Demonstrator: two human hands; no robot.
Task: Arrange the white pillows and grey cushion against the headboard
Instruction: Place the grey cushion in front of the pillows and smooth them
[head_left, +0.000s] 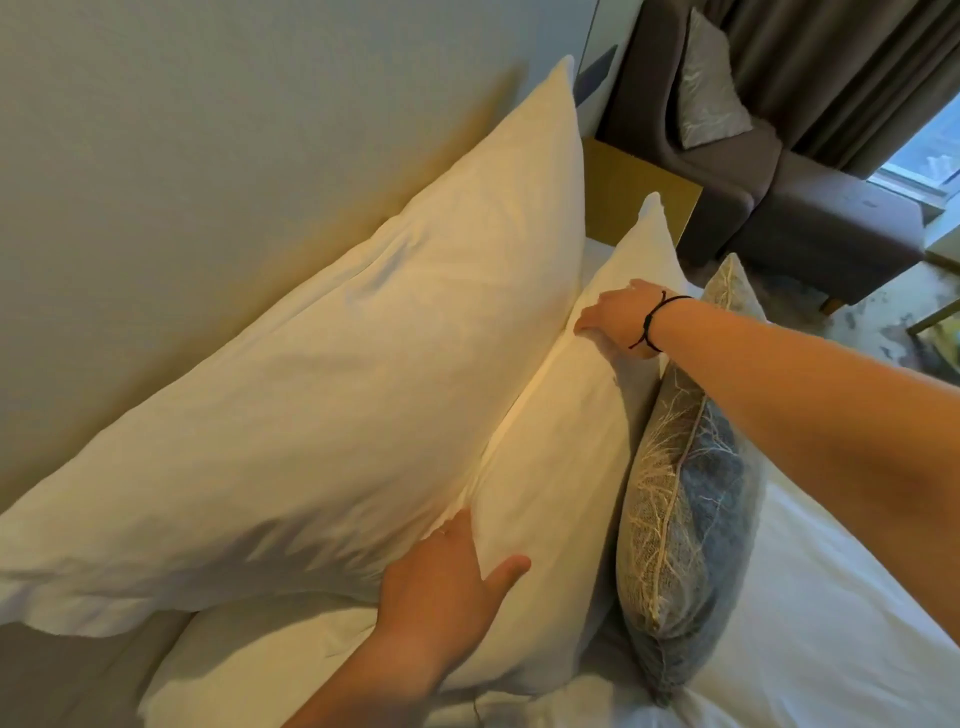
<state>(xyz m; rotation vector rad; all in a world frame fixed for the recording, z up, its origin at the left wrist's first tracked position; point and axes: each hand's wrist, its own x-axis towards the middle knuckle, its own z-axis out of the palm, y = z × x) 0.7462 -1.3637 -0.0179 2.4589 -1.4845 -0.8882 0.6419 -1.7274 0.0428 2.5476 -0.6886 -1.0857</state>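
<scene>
Pillows (322, 395) packed tight; bedsheet (831, 623) right free.

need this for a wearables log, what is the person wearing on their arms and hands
Both forearms are bare, with no sleeves in view. The right wrist carries a thin black cord bracelet. The left hand has what looks like a slim ring on one finger, too small to be sure.

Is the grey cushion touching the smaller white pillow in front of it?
Touching. The head view shows the grey cushion leaning directly against the smaller white pillow, with no gap visible between them.
</scene>
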